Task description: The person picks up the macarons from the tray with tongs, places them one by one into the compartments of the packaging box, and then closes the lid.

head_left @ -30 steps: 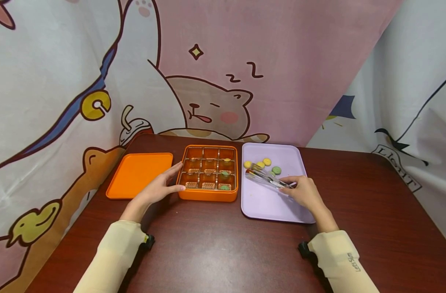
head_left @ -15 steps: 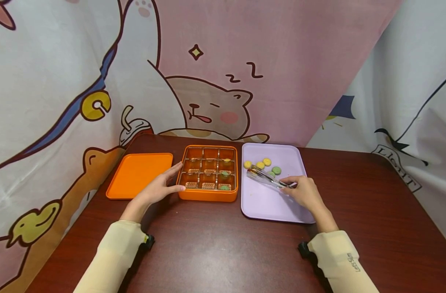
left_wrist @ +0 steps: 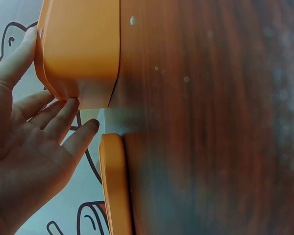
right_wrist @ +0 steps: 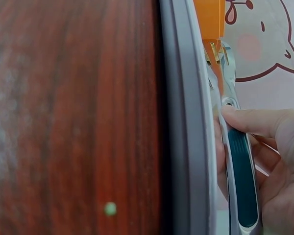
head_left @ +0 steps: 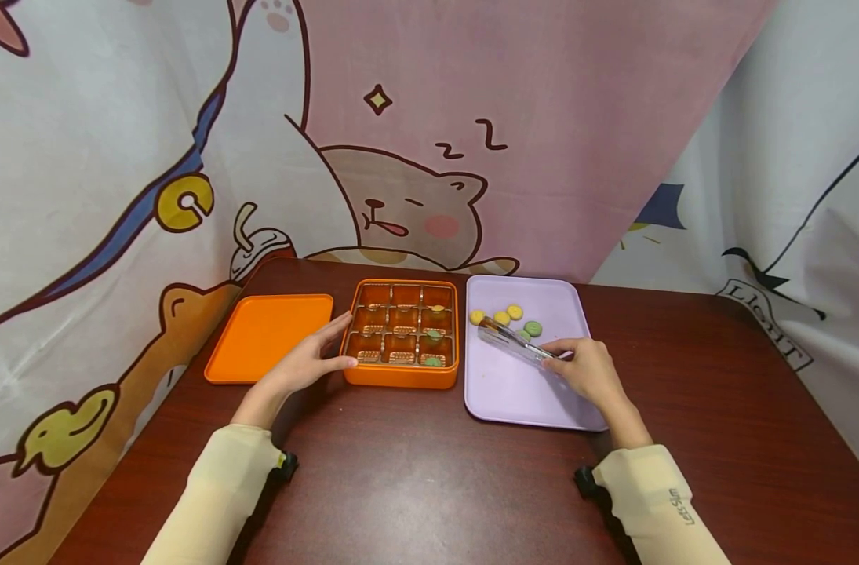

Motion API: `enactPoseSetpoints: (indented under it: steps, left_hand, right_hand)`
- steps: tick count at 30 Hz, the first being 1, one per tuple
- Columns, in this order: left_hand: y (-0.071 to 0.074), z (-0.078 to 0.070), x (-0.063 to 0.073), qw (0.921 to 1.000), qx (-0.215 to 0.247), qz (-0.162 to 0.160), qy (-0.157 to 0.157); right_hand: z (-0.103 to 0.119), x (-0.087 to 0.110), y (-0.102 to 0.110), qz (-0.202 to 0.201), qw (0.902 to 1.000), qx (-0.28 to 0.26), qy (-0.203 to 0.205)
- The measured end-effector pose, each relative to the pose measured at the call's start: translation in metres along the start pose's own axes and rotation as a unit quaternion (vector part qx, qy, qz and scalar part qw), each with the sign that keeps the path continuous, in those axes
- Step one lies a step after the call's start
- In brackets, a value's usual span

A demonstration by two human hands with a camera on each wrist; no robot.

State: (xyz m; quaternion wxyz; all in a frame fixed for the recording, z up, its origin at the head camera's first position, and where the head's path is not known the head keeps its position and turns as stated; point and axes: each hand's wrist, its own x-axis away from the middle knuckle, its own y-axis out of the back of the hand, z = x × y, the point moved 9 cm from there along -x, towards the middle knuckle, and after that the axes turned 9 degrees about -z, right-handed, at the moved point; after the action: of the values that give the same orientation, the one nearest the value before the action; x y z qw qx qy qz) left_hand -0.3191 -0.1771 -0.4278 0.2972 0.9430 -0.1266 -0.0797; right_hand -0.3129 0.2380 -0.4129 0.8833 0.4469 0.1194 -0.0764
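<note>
My right hand (head_left: 590, 369) grips metal tongs (head_left: 522, 344) low over a lilac tray (head_left: 521, 400). A teal panel lines the tongs' handle (right_wrist: 242, 181) in the right wrist view, with the thumb above it. The tong tips lie beside yellow button-shaped pieces (head_left: 501, 318), and a green piece (head_left: 533, 329) lies just beyond. My left hand (head_left: 302, 365) rests against the left side of an orange box (head_left: 401, 378), its fingertips at the corner in the left wrist view. Inside the box, a clear divided insert holds one yellow piece (head_left: 438, 308) and two green pieces (head_left: 433, 362) in the right column.
An orange lid (head_left: 270, 339) lies flat left of the box. Box and tray stand side by side with a narrow gap on the dark wooden table (head_left: 429, 471). Behind the table hangs a cartoon-printed curtain (head_left: 542, 141).
The tong tips have shifted slightly to the right, and the tongs look turned a little in the right hand. The left hand, box and tray have stayed in place.
</note>
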Motion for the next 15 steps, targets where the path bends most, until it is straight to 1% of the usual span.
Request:
enactPoseSetpoints:
  steps: [8, 15]
  left_hand:
    - [-0.0002, 0.0001, 0.0000, 1.0000, 0.000, 0.001, -0.001]
    - [-0.0006, -0.0009, 0.0005, 0.9999, 0.010, 0.002, 0.012]
  right_hand:
    - [0.0027, -0.0008, 0.0022, -0.005, 1.0000, -0.002, 0.003]
    - [0.0064, -0.0018, 0.0069, -0.017, 0.9998, -0.002, 0.008]
